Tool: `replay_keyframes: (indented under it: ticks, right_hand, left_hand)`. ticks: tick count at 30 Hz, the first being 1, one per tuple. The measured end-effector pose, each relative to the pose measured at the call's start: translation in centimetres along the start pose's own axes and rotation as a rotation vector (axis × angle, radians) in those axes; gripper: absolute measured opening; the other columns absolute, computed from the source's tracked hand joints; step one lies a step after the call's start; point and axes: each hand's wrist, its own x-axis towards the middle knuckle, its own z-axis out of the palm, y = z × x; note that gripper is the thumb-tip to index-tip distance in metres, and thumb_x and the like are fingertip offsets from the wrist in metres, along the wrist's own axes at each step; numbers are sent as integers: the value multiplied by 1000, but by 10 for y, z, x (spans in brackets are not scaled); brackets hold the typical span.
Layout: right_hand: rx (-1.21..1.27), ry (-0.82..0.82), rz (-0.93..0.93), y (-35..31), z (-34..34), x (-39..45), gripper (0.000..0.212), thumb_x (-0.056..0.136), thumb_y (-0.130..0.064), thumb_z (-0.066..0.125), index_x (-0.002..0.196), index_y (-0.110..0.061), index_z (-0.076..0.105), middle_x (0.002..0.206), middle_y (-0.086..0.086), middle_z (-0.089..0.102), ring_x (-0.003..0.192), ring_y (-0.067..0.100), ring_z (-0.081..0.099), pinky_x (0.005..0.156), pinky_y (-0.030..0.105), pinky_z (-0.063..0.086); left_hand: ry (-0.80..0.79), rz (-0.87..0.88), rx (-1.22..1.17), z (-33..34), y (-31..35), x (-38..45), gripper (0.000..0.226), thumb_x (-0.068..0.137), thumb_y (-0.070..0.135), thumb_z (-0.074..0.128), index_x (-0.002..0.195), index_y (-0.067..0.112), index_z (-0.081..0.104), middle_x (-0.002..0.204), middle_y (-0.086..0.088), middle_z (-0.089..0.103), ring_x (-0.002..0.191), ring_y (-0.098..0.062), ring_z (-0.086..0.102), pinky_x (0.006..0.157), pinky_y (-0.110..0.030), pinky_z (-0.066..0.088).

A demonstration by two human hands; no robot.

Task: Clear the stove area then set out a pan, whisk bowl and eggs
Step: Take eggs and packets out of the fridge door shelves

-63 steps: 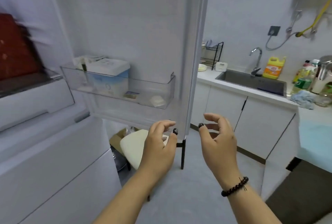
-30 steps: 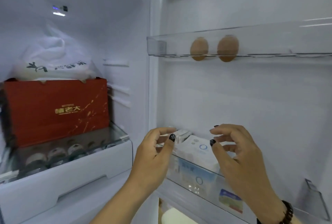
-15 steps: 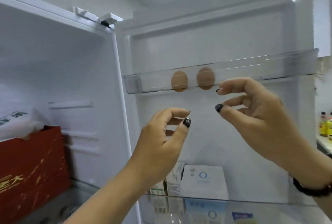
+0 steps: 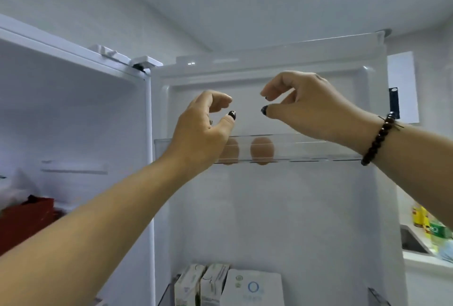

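Two brown eggs stand side by side in the clear top shelf (image 4: 318,148) of the open fridge door. The right egg (image 4: 261,150) is in full view; the left egg (image 4: 231,151) is partly hidden behind my left hand. My left hand (image 4: 201,131) is raised just above and in front of the left egg, fingers loosely curled, holding nothing. My right hand (image 4: 301,107) hovers above the shelf to the right of the eggs, fingers curved with thumb and forefinger apart, also holding nothing. No pan or bowl is in view.
Milk cartons (image 4: 203,286) and a white box (image 4: 255,288) fill the lower door shelf. A red box (image 4: 27,220) sits inside the fridge at left. At the far right are a sink corner (image 4: 411,242) and bottles (image 4: 426,222) on the counter.
Both hands have risen from below the egg shelf to above it, and the view has tilted up toward the ceiling. The eggs have not moved.
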Motion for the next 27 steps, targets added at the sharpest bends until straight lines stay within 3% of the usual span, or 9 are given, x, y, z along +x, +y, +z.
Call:
replay_keyframes:
  ticks: [2, 5, 10, 14, 16, 21, 27]
  right_hand:
    - [-33, -86, 23, 4, 5, 15, 20, 82, -28, 70, 101, -27, 64, 104, -11, 63, 76, 3, 56, 60, 17, 46]
    - [51, -223, 109, 11, 12, 32, 25, 82, -21, 71, 106, -17, 64, 102, -2, 65, 79, 13, 61, 77, 32, 57]
    - [146, -516, 222, 28, 15, 50, 26, 84, -17, 70, 110, -18, 64, 112, 8, 69, 93, 16, 67, 84, 32, 53]
    - [82, -637, 213, 34, 22, 52, 25, 82, -19, 73, 106, -21, 68, 108, 6, 72, 103, 25, 68, 94, 38, 53]
    - [122, -722, 228, 34, 22, 50, 28, 81, -19, 75, 108, -17, 68, 102, 8, 74, 97, 26, 70, 90, 38, 55]
    - [195, -811, 346, 38, 18, 48, 31, 79, -13, 76, 110, -8, 68, 100, 18, 73, 100, 32, 69, 97, 44, 51]
    - [182, -832, 412, 40, 17, 48, 35, 74, -10, 80, 108, -7, 71, 101, 15, 74, 100, 25, 70, 92, 33, 54]
  left_hand:
    - [-115, -79, 8, -1, -8, 20, 20, 92, 19, 62, 111, 23, 58, 114, 7, 63, 105, -7, 59, 89, -19, 47]
    - [-271, -203, -10, -7, -20, 40, 21, 91, 14, 64, 110, 22, 61, 116, 2, 64, 107, -13, 62, 90, -28, 52]
    - [-511, -382, -8, -17, -27, 60, 27, 91, 16, 66, 117, 24, 64, 113, 6, 68, 109, -7, 63, 89, -28, 54]
    - [-759, -467, 114, -15, -25, 66, 30, 92, 21, 64, 122, 26, 62, 111, 9, 71, 107, -5, 65, 89, -31, 55]
    - [-846, -491, 145, -14, -25, 69, 30, 91, 26, 65, 121, 28, 62, 113, 7, 72, 108, -8, 66, 93, -35, 54]
    - [-912, -579, 107, -13, -31, 75, 34, 87, 27, 71, 120, 28, 65, 114, 0, 72, 111, -18, 66, 94, -37, 53]
    - [-979, -628, 172, -8, -32, 80, 36, 81, 21, 77, 115, 29, 69, 110, 1, 74, 109, -13, 66, 86, -30, 50]
